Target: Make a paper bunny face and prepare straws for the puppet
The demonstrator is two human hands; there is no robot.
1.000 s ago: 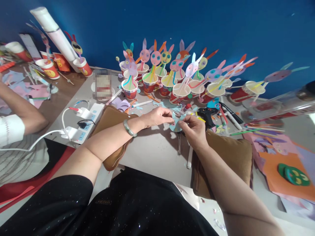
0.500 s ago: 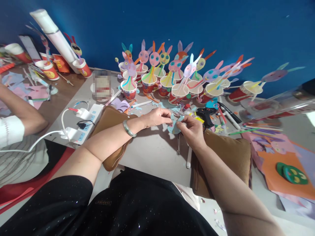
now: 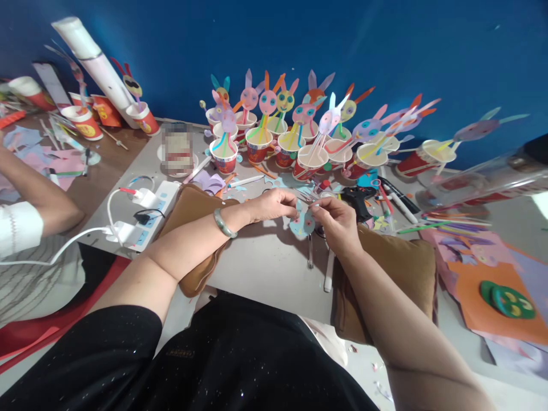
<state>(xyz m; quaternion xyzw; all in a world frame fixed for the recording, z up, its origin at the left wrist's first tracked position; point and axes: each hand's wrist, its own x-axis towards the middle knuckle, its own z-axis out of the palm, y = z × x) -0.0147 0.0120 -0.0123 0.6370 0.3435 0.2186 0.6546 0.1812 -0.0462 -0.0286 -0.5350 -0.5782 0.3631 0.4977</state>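
Note:
A light blue paper cutout (image 3: 302, 224) with small coloured marks hangs between my two hands over the table. My left hand (image 3: 274, 205), a bangle on its wrist, is closed in a pinch at the cutout's upper left edge. On the other side, my right hand (image 3: 339, 221) has thumb and forefinger pressed together at the upper right edge. Whether a smaller piece sits in those right fingertips is too small to tell. Below the cutout, a slim metal tool (image 3: 310, 257) and a white marker (image 3: 329, 273) lie on the table.
Several paper cups (image 3: 259, 145) with rabbit-faced spoons line the blue wall. A black glue gun (image 3: 358, 201) lies beyond my right hand. Brown cushions (image 3: 394, 262) flank the work spot. A power strip (image 3: 152, 220) and a co-worker's arm (image 3: 47, 188) are at left.
My right fingers have shifted slightly right, and more of the blue cutout's face shows. My left hand has barely moved.

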